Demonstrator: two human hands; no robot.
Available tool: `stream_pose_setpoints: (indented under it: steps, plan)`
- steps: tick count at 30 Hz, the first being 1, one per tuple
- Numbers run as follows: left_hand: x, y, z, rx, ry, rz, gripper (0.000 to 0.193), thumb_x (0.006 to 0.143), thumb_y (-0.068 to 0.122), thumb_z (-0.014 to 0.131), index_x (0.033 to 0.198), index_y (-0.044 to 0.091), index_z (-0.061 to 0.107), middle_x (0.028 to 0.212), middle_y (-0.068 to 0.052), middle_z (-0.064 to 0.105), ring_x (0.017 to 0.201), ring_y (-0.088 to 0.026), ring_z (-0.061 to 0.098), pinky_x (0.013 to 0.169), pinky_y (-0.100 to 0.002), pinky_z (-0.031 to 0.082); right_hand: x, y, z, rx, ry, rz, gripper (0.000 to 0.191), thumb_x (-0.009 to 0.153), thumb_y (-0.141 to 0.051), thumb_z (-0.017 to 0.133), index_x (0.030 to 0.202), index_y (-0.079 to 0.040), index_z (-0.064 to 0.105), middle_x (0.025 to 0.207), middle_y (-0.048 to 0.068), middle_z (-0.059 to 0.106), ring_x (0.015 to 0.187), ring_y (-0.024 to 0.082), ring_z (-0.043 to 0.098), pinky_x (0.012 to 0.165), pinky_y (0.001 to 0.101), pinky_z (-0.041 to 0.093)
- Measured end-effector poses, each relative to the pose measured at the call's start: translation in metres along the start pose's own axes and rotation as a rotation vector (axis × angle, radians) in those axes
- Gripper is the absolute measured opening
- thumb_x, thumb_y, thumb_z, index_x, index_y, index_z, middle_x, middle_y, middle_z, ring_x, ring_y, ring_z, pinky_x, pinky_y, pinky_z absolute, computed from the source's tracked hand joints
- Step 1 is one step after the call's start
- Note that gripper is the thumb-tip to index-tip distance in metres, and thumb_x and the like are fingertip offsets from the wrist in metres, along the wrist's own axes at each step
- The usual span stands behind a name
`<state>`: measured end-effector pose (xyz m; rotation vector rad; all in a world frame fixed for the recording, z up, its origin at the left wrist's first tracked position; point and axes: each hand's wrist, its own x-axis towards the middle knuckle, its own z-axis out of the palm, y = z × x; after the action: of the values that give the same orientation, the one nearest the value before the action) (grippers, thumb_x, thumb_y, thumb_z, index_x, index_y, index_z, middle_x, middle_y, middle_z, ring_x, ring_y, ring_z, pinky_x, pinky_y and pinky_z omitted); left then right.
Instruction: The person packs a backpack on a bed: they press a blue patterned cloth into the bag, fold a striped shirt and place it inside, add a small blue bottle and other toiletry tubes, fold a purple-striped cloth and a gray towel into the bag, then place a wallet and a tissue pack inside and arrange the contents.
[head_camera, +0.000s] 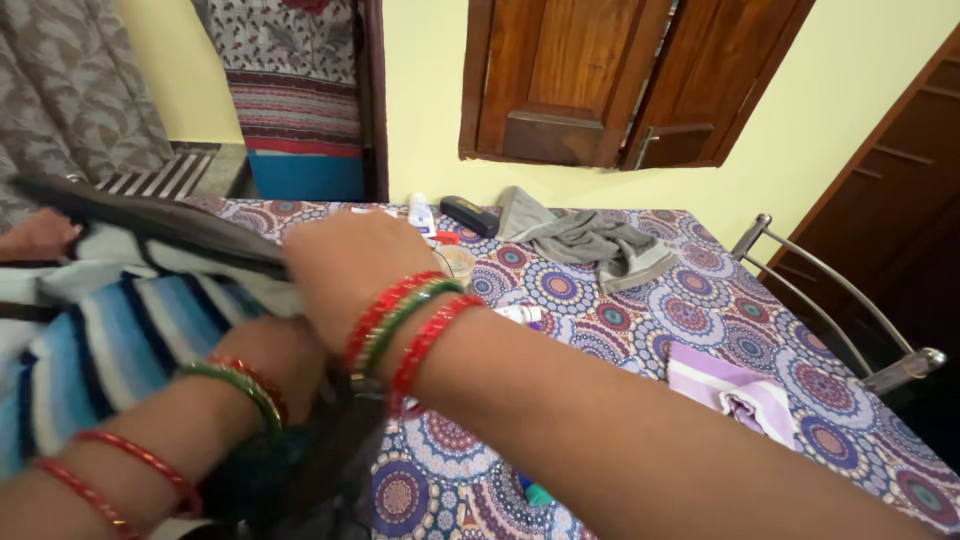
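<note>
Head view shows us at the bed with the patterned bedspread (640, 310). At its near left edge our right hand (345, 270) closes on the rim of a dark bag (150, 225), holding it open over a blue striped cloth (110, 330). Our left hand (285, 350) dips below; we cannot tell its grip. Judging by this, the cloth sits partly inside; the grey garment (590, 240) and lilac cloth (740, 390) lie farther right.

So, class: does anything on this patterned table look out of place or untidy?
Mildly. A grey cloth lies crumpled near the far edge of the table, not folded like the purple striped cloth. Small bottles and a dark case lie scattered beside it. Nothing looks spilled or broken.
</note>
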<state>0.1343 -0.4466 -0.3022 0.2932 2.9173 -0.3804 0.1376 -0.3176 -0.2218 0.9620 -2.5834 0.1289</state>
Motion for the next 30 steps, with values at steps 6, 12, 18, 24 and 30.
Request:
stream_pose_setpoints:
  steps: [6, 12, 18, 24, 30]
  plan:
    - [0.027, 0.003, 0.072, -0.237, -0.036, -0.031, 0.028, 0.081, 0.032, 0.075, 0.108, 0.024, 0.079, 0.116, -0.01, 0.074, 0.112, -0.03, 0.07, 0.099, -0.042, 0.056, -0.011, 0.029, 0.011, -0.031, -0.118, 0.144, 0.019, 0.082, -0.007, 0.064, 0.098, -0.007, 0.074, 0.099, 0.021, 0.073, 0.097, 0.039, 0.072, 0.082, 0.0495, 0.058]
    - [0.084, 0.052, 0.093, -0.262, 0.024, -0.01, 0.028, 0.098, 0.027, 0.054, 0.11, 0.016, 0.077, 0.122, -0.014, 0.07, 0.113, -0.033, 0.069, 0.097, -0.046, 0.055, -0.01, 0.03, 0.025, 0.013, -0.063, 0.194, 0.018, 0.08, -0.008, 0.066, 0.095, -0.012, 0.075, 0.095, 0.019, 0.073, 0.093, 0.04, 0.072, 0.075, 0.0573, 0.056]
    - [0.062, 0.006, 0.052, -0.604, -0.037, 0.097, 0.048, 0.07, 0.033, 0.086, 0.115, 0.019, 0.078, 0.124, -0.006, 0.076, 0.116, -0.023, 0.072, 0.103, -0.035, 0.055, -0.014, 0.05, 0.03, -0.09, -0.03, 0.148, 0.013, 0.086, -0.008, 0.064, 0.093, -0.01, 0.076, 0.095, 0.018, 0.075, 0.091, 0.036, 0.074, 0.074, 0.048, 0.059]
    - [0.011, -0.021, -0.01, -0.55, 0.127, -0.16, 0.092, 0.069, 0.051, 0.089, 0.147, 0.021, 0.05, 0.129, -0.017, 0.068, 0.121, -0.032, 0.067, 0.105, -0.039, 0.053, -0.012, 0.045, 0.032, -0.018, 0.057, 0.129, 0.023, 0.081, -0.018, 0.072, 0.1, -0.008, 0.066, 0.089, 0.016, 0.075, 0.084, 0.036, 0.073, 0.069, 0.049, 0.057]
    - [-0.013, -0.021, -0.03, -0.575, 0.257, -0.304, 0.095, 0.082, 0.05, 0.076, 0.16, 0.011, 0.037, 0.139, -0.022, 0.06, 0.129, -0.035, 0.058, 0.108, -0.043, 0.048, -0.016, 0.038, 0.025, 0.034, 0.089, 0.145, 0.04, 0.083, -0.03, 0.075, 0.111, -0.006, 0.059, 0.099, 0.015, 0.072, 0.09, 0.036, 0.071, 0.072, 0.049, 0.056]
